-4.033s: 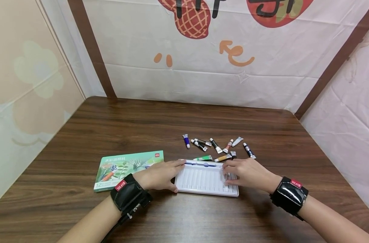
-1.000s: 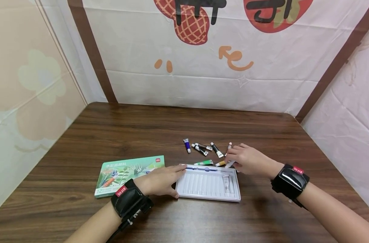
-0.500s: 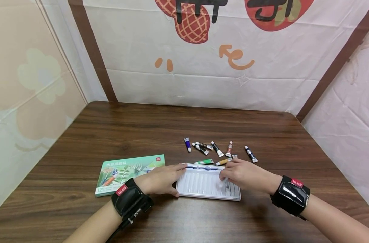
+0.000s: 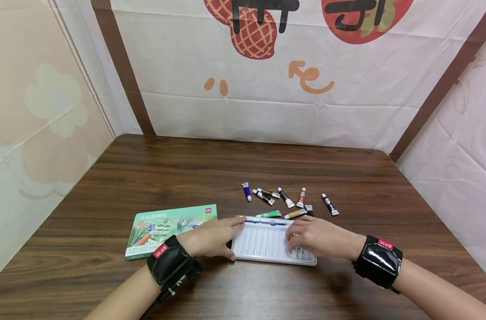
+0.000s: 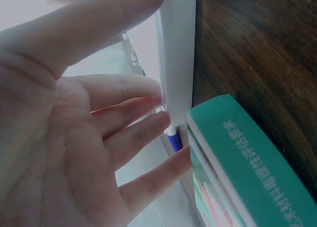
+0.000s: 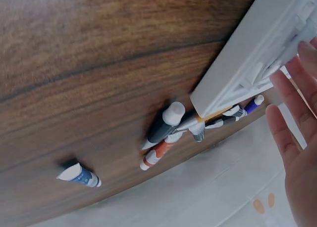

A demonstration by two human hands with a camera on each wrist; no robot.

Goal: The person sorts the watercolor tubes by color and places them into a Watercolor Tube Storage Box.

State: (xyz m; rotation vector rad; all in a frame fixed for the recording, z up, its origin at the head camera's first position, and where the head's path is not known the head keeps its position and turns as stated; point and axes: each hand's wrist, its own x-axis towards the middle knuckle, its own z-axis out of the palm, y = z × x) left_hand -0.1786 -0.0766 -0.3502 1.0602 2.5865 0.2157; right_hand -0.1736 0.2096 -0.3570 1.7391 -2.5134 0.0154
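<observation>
The white plastic paint tray (image 4: 263, 258) lies on the table between both hands. My left hand (image 4: 210, 235) rests against its left side, fingers extended along the edge. Over the tray's right part is my right hand (image 4: 320, 238), its fingers reaching down to the slots. In the right wrist view those fingers (image 6: 285, 130) look fairly straight. Part of a pale paint tube (image 4: 300, 254) shows in the slots below the right hand; the rest is hidden. A blue paintbrush (image 4: 267, 222) lies in the tray's long top groove.
Several paint tubes lie behind the tray, among them a green tube (image 4: 268, 214), a yellow tube (image 4: 295, 214), a red tube (image 4: 301, 198) and a purple tube (image 4: 247, 192). A dark blue tube (image 4: 330, 204) lies farther right. The green paint box (image 4: 166, 226) sits left.
My right hand took a pale tube from behind the tray, carried it to the right slots and now sits lower over them. The left hand has stayed at the tray's left edge.
</observation>
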